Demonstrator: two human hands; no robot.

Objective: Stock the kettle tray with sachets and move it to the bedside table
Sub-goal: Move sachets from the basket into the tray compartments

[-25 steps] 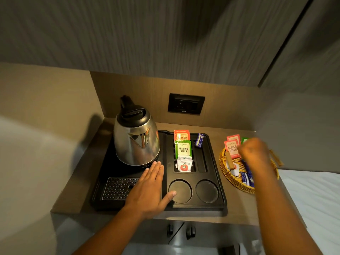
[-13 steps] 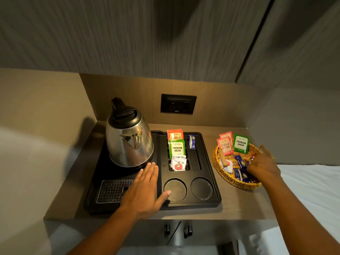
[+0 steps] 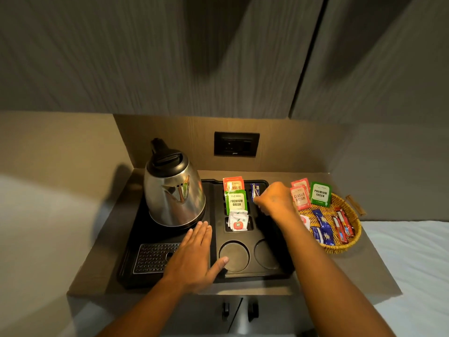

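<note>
Head view: the black kettle tray [image 3: 213,276] sits on a brown shelf [image 3: 359,271] in a wall niche, wicker basket [image 3: 349,242] just right of it. Left hand [image 3: 194,256] lies flat, fingers spread, on the tray's front; right hand [image 3: 274,200] is closed, pinching a blue sachet [image 3: 254,190] over the rear right slot. Bare shelf shows along the tray's front edge.

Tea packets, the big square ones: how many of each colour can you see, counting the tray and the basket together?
Green packets: 2, one in the tray, one in the basket.
Red or orange packets: 3, one in the tray, two in the basket.
Total: 5.
</note>
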